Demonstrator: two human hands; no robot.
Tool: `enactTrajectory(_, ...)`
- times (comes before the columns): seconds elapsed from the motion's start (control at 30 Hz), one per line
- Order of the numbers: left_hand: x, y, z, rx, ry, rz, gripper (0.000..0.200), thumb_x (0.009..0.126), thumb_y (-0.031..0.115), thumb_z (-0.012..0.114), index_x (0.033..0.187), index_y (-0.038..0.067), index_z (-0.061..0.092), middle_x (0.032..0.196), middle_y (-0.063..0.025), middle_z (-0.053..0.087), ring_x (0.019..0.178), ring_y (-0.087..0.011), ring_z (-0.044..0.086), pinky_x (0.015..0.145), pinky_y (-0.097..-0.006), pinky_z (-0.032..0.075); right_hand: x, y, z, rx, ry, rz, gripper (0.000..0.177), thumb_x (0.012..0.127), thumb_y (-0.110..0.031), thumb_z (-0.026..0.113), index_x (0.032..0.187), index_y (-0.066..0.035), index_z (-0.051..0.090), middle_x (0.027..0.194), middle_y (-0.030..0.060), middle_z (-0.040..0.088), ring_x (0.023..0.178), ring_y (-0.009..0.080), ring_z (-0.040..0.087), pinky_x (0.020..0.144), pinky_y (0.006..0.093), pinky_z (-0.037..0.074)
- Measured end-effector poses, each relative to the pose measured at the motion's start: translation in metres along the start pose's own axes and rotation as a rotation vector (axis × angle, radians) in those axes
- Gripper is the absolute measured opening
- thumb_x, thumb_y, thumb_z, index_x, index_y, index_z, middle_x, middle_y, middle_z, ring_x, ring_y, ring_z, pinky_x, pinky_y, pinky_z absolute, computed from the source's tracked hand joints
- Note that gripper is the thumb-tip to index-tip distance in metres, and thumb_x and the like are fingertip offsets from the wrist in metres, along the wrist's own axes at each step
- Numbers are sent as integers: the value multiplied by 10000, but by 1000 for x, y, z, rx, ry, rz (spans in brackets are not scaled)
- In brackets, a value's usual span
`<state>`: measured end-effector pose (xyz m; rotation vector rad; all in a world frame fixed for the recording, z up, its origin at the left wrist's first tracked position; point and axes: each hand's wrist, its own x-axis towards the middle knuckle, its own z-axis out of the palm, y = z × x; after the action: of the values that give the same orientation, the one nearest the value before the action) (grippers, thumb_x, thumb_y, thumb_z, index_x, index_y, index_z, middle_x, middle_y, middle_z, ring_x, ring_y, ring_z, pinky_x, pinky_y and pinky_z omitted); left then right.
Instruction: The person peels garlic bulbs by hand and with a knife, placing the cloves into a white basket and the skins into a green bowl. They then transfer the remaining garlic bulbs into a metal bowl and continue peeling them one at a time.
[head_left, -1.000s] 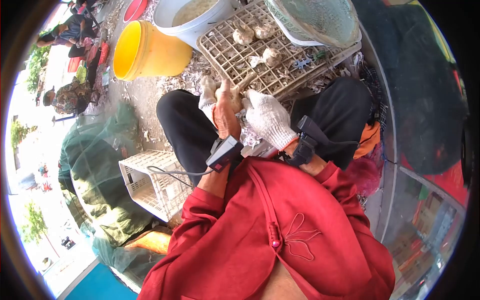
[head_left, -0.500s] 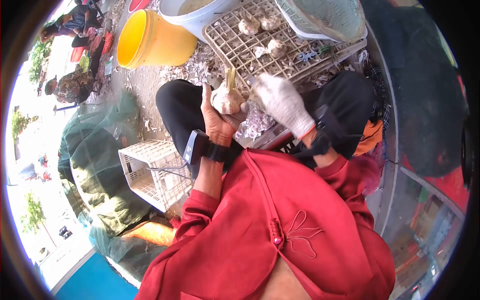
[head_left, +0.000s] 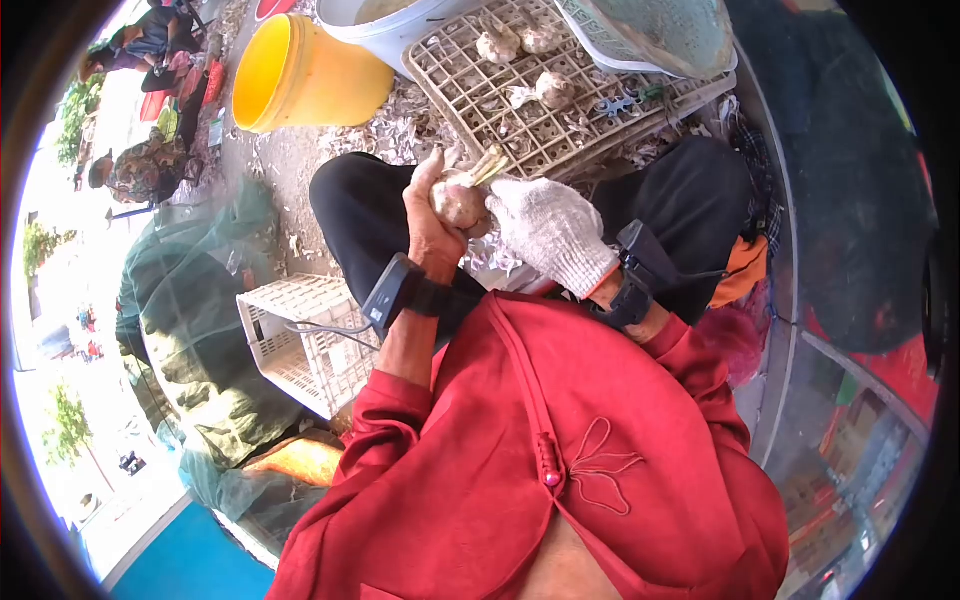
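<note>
A garlic bulb (head_left: 460,206) with a short pale stem rests in the bare fingers of my left hand (head_left: 430,238), its stem tilted up to the right. My right hand (head_left: 552,230), in a white knit glove, is closed with its fingertips against the right side of the bulb. Whatever those gloved fingers hold is hidden. Below the hands, pale purple-white garlic skins (head_left: 490,262) lie between my knees. Ahead, several more garlic bulbs (head_left: 553,91) sit on a dirty plastic lattice crate (head_left: 470,95).
A yellow bucket (head_left: 340,85) and a white bucket (head_left: 400,42) stand beyond my left knee. A light blue basket (head_left: 650,35) rests on the crate's far right. Left of me are a white plastic crate (head_left: 310,345) and green netting (head_left: 190,300). Other people (head_left: 150,172) sit farther left.
My gloved right hand has come down and turned in toward the bulb, meeting its side. The garlic has tipped, its stem swinging from upright to the right.
</note>
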<state>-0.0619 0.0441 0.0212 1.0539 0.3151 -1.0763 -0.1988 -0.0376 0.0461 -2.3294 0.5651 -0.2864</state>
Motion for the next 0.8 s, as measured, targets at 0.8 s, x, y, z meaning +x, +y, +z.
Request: enactTrajectory(0.8,-22,3,-8,-69,-153,-106,450,851,503,530,941,68,604,698,-72,594,500,-200,530,366,-298,364,18,-17,-11,566,301,308,338,847,-361,672,900,-27,662,719,124,651,645,200,627,624,327,488)
